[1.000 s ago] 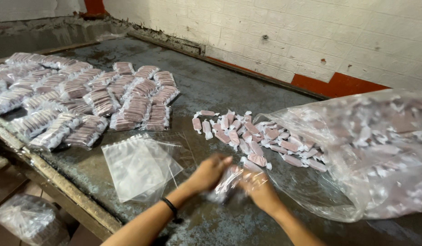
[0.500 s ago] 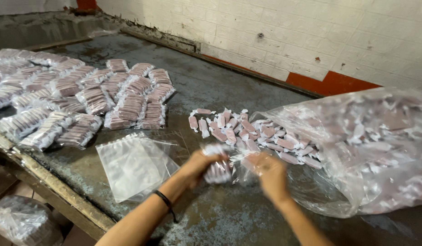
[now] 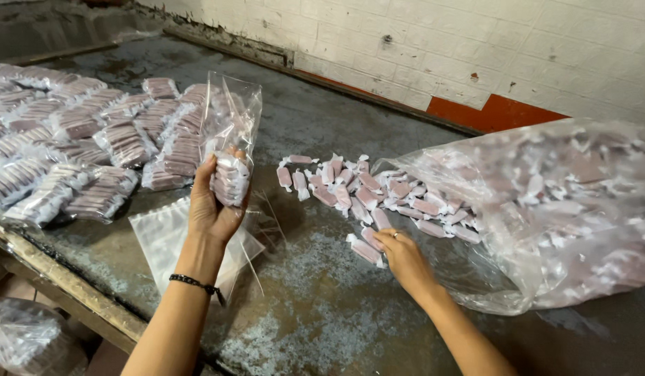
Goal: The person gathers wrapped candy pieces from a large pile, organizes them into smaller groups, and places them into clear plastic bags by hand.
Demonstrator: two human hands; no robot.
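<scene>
Small clear bag [image 3: 230, 143] of pink candies centre, filled packets [image 3: 92, 139] left, big clear sack [image 3: 552, 209] right, empty bags [image 3: 166, 237] below.

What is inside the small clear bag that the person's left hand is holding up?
The small clear bag in the left hand holds a stack of pink wrapped candies at its bottom; its top is empty. The fingers hide part of the stack.

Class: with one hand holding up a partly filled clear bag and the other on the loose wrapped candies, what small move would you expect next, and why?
Probably the right hand picks up wrapped candies under its fingers: the small clear bag in the left hand looks only partly filled.
</scene>
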